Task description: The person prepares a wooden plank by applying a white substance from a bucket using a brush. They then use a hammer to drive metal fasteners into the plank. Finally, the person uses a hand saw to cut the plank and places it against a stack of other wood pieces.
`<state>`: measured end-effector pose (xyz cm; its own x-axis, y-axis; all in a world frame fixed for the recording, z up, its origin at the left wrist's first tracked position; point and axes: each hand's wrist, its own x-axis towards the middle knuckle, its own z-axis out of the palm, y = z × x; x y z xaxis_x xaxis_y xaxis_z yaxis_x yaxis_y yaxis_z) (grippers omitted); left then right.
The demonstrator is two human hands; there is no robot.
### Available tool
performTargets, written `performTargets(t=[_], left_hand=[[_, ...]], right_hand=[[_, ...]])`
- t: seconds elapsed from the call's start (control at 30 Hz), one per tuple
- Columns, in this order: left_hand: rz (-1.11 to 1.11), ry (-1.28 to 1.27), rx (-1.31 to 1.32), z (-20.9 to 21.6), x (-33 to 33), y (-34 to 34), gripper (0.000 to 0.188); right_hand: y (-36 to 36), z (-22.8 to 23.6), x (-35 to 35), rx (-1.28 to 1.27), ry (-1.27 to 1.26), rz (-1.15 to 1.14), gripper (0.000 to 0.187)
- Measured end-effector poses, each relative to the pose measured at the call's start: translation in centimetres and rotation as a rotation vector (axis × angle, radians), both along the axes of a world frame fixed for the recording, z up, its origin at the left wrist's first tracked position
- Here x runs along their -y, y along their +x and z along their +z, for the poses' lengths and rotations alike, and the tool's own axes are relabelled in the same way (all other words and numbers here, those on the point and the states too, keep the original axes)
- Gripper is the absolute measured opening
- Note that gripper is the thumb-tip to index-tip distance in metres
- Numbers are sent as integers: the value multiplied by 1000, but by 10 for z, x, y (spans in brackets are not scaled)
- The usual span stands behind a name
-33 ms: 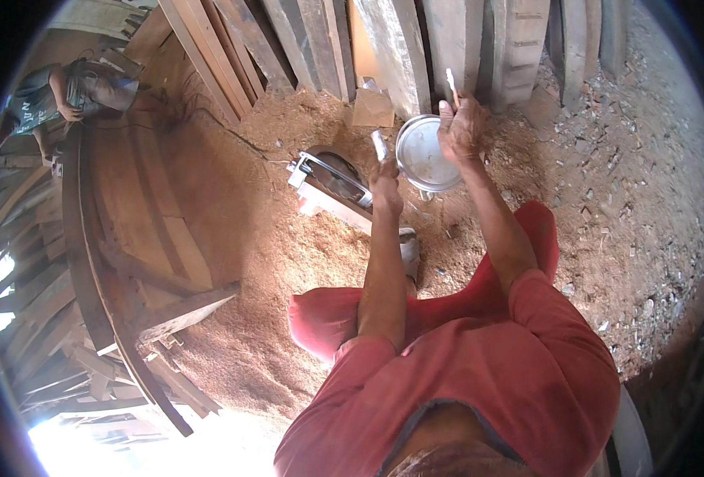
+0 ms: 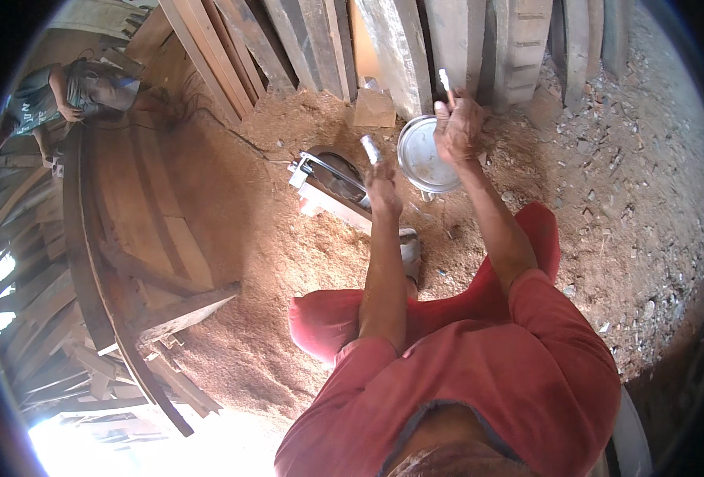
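The short, silvery-white cylinder (image 2: 370, 149) is in the left grip (image 2: 382, 189), whose fingers close around its lower end while the free end points to 11 o'clock. It sits just off the 9 o'clock side of the round metal pan (image 2: 424, 157). I judge it light; whether it is stiff or squeezable, I cannot tell. The lower end seems the right place to hold it, with modest pressure in case its smooth-looking side slips.

The right grip (image 2: 461, 131) pinches a slim, white-tipped stick (image 2: 450, 97), pointing between 11 and 12 o'clock. That looks very light and fairly stiff, perhaps easy to snap, so a fingertip hold low on the shaft suits it. This hand overlaps the pan's 2 o'clock edge; contact is unclear. The pan, likely rigid and thin, is best taken by its rim. At 9 o'clock from the left wrist lies a pale, box-sided piece with a metal bar (image 2: 332, 208), on the sawdust-covered floor (image 2: 288, 262).

Compared with the earlier frame, the cylinder is a little further toward 9 o'clock and leans more, widening its gap from the pan. The stick shifts slightly the same way; the pan stays nearly put.
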<state>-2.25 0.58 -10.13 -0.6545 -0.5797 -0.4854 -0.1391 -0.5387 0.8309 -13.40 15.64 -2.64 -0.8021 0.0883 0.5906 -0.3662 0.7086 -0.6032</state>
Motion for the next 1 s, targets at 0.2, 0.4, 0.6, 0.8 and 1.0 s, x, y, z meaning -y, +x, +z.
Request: performTargets(t=[0.2,0.4,0.6,0.8,1.0], left_hand=[[213,6,-150,22,29,1,34],[187,-99,-249,46,21,-6,26],[281,-56,-307,67,19,-3,27],[252,-132,-323,77,21,10,29],[108,-189,-286,74,5,-12,24]], right_hand=[[21,-83,18,204,310,285,64],[0,-65,22,235,320,267,63],[-3,20,57,-31,132,258,59],[18,-96,43,230,-369,544,51],[8,-73,10,44,188,195,39]])
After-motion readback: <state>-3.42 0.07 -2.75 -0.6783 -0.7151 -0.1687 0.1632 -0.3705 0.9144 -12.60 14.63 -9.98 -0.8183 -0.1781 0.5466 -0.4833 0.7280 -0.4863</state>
